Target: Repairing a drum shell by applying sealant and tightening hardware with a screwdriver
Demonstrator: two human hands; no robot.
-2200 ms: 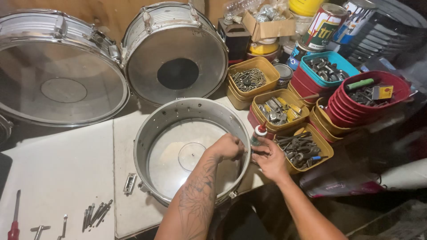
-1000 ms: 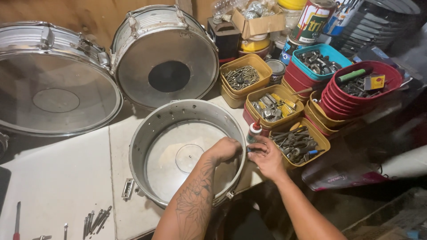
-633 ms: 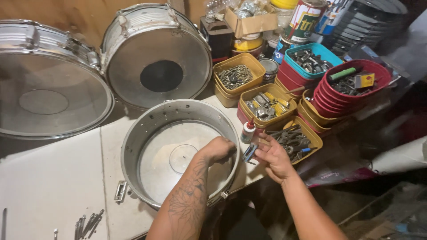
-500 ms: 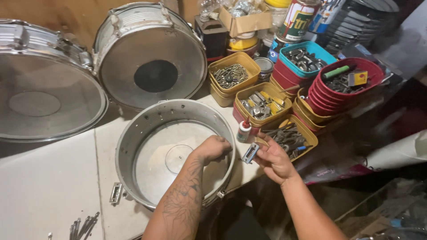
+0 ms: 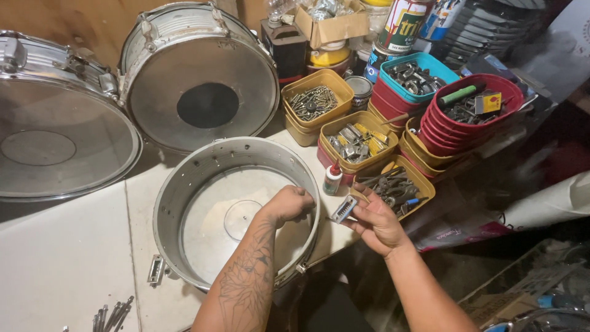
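At the near edge, loose metal rods lie on the white tabletop. The left hand, fingers curled shut, rests inside the bare metal drum shell against its right wall; what it grips is hidden. Just right of the shell, the right hand pinches a small silver drum lug between thumb and fingers. Compared with 0.5 s ago, the lug is held higher and both hands sit nearer the shell rim. A small white glue bottle with a red cap stands beside the shell. Behind it, 3 yellow tubs hold screws, brackets and pliers. Farther right, stacked red bowls hold a green-handled tool and hardware, and a blue tub holds metal fittings. Farthest off, 2 silver drums lean on the wall, with a cardboard box and a red and white can at the far right.
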